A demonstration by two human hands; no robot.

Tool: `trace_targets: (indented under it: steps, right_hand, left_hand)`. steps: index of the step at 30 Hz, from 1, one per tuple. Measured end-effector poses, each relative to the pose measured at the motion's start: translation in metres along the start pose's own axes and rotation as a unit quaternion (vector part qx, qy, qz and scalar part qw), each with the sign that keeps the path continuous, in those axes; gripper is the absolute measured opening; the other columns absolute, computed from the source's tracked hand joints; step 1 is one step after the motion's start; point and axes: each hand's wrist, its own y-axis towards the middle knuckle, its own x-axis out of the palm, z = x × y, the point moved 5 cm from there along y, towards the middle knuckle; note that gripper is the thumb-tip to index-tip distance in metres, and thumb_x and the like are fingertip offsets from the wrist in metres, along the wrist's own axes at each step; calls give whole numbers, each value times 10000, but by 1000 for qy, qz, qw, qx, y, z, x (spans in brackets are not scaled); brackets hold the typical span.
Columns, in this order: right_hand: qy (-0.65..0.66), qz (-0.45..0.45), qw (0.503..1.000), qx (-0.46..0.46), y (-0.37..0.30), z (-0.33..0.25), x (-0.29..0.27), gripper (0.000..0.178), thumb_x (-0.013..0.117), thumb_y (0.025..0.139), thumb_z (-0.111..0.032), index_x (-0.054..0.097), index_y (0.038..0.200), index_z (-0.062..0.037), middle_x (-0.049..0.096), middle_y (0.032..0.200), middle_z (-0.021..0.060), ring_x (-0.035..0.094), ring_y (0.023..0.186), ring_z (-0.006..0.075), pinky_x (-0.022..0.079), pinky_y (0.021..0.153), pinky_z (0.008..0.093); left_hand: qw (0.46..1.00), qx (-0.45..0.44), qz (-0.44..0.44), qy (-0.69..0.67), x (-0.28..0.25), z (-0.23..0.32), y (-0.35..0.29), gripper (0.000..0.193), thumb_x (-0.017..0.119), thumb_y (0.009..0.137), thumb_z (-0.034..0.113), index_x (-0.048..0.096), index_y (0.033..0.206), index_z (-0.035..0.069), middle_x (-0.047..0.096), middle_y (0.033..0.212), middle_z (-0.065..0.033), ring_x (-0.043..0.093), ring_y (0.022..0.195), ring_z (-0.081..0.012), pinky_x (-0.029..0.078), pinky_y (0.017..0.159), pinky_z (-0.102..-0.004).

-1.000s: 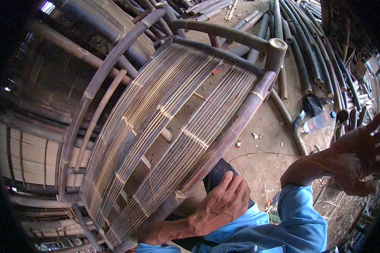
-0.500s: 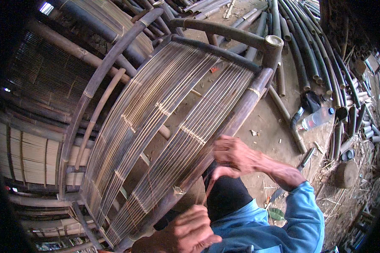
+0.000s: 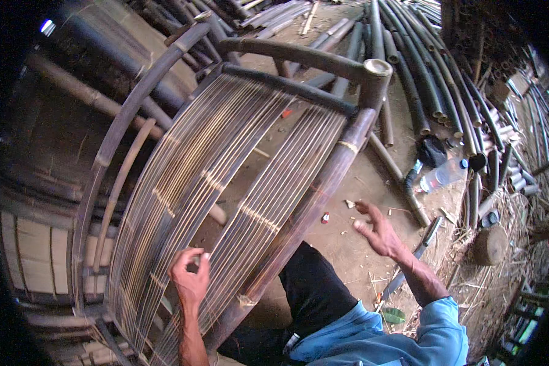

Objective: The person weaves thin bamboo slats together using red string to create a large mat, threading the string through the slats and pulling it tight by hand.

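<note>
A bamboo bench tilts across the middle, with a thick dark front rail (image 3: 299,216) and rows of thin split-bamboo slats (image 3: 189,165) tied by pale cross bindings (image 3: 259,218). Over the near end of the slats is my left hand (image 3: 188,276), its fingers curled toward the thumb in a pinch. Anything between those fingertips is too small to make out. My right hand (image 3: 378,230) hangs in the air to the right of the rail, above the dirt floor. Its fingers are spread and nothing shows in it.
Long bamboo poles (image 3: 418,91) lie in a pile at the far right. A clear plastic bottle (image 3: 442,175) and a long blade with a dark handle (image 3: 429,238) rest on the ground. Nearby stands a wood block (image 3: 490,246). My dark-clothed knee (image 3: 314,280) is beside the rail.
My hands have moved apart from a thin strip near the front rail. The left went up and left over the slats; the right moved right and its fingers opened.
</note>
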Motion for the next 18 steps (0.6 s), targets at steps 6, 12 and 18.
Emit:
trace_targets:
  steps: [6,12,18]
  right_hand:
    - [-447,-529,718,63,-65,47,24,666,742,827,-580,645,1289,-109,733,1066,143,686,1055,363,552,932,454]
    - [-305,-231,905,-186,105,-21,24,199,686,875,-56,737,1067,-73,740,958,126,723,851,269,575,735,392]
    - [-453,72,839,-293,279,-13,-35,367,586,855,-32,660,1198,-140,675,1106,150,672,985,368,584,800,472]
  left_hand:
    - [984,35,68,162,10,-150,36,313,846,696,37,620,910,11,595,889,-159,606,837,-365,488,740,-453]
    - [980,18,90,177,19,-165,40,319,828,704,20,609,935,11,588,909,-175,604,852,-402,481,742,-481]
    - [983,47,94,151,35,-159,47,301,806,730,21,613,960,5,586,927,-191,599,872,-426,482,746,-501]
